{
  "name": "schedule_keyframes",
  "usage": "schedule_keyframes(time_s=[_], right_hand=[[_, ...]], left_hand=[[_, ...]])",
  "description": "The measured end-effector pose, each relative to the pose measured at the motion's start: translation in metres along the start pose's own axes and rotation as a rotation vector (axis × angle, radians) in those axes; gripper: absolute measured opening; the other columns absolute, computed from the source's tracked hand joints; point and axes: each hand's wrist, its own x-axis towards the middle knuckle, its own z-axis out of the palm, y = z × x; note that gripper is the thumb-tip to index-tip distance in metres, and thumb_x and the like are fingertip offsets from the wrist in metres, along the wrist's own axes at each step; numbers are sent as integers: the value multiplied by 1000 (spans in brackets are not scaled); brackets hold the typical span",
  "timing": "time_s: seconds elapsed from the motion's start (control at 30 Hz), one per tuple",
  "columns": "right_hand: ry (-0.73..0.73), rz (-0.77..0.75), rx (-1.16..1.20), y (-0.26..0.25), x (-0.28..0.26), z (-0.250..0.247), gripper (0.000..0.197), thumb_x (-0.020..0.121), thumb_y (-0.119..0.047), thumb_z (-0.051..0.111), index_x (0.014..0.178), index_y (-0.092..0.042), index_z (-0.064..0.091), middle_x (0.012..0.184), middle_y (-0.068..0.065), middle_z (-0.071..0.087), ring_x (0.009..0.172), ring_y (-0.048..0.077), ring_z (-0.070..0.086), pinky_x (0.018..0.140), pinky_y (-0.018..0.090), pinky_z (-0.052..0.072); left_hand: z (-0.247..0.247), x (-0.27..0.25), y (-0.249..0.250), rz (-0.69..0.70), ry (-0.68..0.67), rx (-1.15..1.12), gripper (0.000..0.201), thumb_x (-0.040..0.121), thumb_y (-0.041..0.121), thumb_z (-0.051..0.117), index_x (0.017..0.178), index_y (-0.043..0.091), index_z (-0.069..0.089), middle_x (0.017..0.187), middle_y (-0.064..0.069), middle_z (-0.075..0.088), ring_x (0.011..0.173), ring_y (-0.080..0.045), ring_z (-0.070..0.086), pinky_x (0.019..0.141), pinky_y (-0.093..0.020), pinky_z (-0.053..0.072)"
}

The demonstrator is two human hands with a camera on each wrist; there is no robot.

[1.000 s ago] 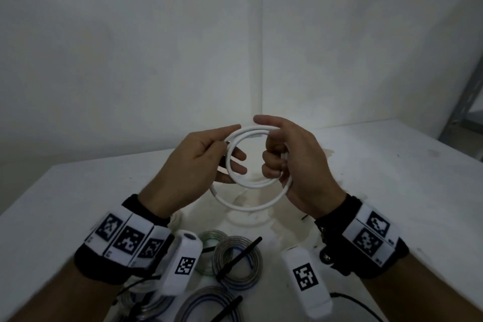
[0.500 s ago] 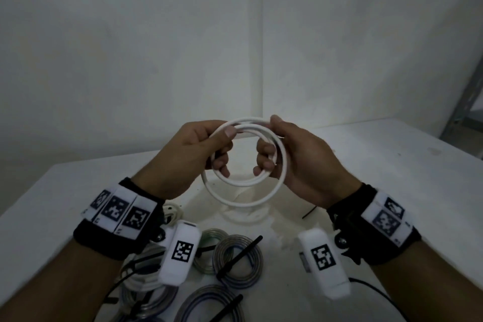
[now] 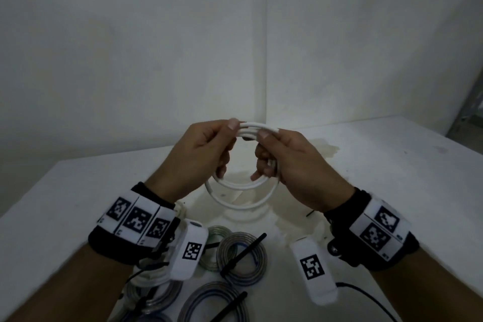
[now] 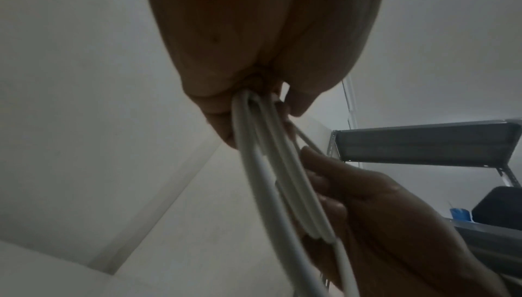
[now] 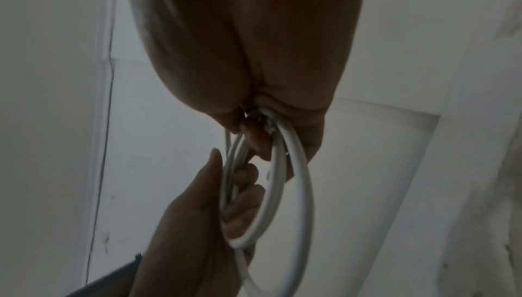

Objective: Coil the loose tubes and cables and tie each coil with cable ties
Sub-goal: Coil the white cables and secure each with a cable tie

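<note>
Both hands, left hand (image 3: 201, 157) and right hand (image 3: 290, 165), grasp the white tube coil (image 3: 241, 197) with curled fingers above the counter (image 3: 392, 178); coiling looks finished, and tying needs 1 cable tie next.

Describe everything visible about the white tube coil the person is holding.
The white tube coil is a smooth, plastic-looking round tube wound into several loops, held upright in the air above the white table. No cable tie shows on it. The left hand and right hand both grip it near the top, thumbs pressing the loops together and fingers curled through the middle. The lower loops hang slightly apart.
</note>
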Motion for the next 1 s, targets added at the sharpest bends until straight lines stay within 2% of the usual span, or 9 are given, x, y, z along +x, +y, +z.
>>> schedule_keyframes(time_s=[0.13, 0.27, 0.37, 0.47, 0.53, 0.7, 0.87, 0.93, 1.0], right_hand=[[40, -64, -72, 2, 0, -5, 31, 111, -17, 41, 103, -8, 69, 67, -1, 34, 53, 11, 32, 56, 29, 42], [30, -20, -109, 3, -2, -8, 30, 110, -17, 44, 91, -12, 66, 65, -4, 39, 53, 12, 33, 54, 29, 39], [101, 4, -267, 3, -2, -6, 19, 106, -30, 53, 118, -16, 59, 72, -4, 53, 55, 11, 45, 60, 31, 45], [150, 14, -292, 4, 0, -7, 41, 102, -37, 59, 139, -29, 43, 77, -5, 58, 59, 10, 52, 64, 31, 48], [169, 15, -282, 2, 2, -8, 45, 101, -37, 62, 141, -32, 43, 76, -5, 59, 59, 11, 53, 63, 29, 48], [148, -71, -363, 2, 8, -10, 16, 101, -31, 63, 106, -18, 71, 63, -10, 54, 57, 11, 51, 61, 32, 49], [175, -125, -204, 6, 6, -4, 18, 105, -24, 57, 105, -7, 62, 62, -7, 49, 51, 9, 42, 55, 29, 41], [174, -127, -12, 6, 6, 0, 16, 106, -16, 53, 102, -2, 58, 67, 3, 46, 51, 11, 36, 51, 26, 36], [173, -121, 86, 4, 6, 3, 14, 107, -12, 51, 103, -1, 58, 71, 4, 49, 51, 11, 37, 50, 26, 37]], left_hand=[[-13, 6, 1, -40, 103, 0, 37, 107, 27, 43, 101, 3, 71, 85, -15, 66, 61, -26, 65, 50, -36, 54], [-30, 16, -3, -10, 0, 176, 29, 105, 30, 49, 104, 17, 75, 63, -11, 47, 49, -24, 48, 48, -32, 46], [-25, 23, 6, -50, -161, 231, 25, 103, 31, 52, 108, 22, 75, 54, 3, 44, 50, -15, 41, 48, -27, 41], [-21, 27, 14, -52, -277, 292, 27, 105, 29, 49, 113, 21, 74, 55, 8, 49, 51, -10, 43, 49, -21, 39], [-22, 28, 16, -55, -332, 313, 28, 105, 30, 48, 110, 23, 74, 58, 5, 49, 53, -11, 43, 50, -21, 37], [-28, 30, 23, -71, -401, 372, 38, 105, 35, 45, 92, 7, 68, 63, -2, 46, 58, -17, 41, 57, -32, 36], [-22, 26, 26, 24, -454, 567, 24, 104, 37, 47, 108, 25, 68, 84, 4, 65, 68, -6, 53, 67, -23, 42], [-21, 25, 24, 47, -418, 451, 22, 105, 29, 49, 111, 20, 68, 86, 3, 68, 73, -1, 58, 71, -16, 45], [-20, 25, 19, -15, -385, 178, 23, 104, 19, 51, 115, 8, 68, 79, -12, 64, 74, -15, 65, 76, -27, 56]])
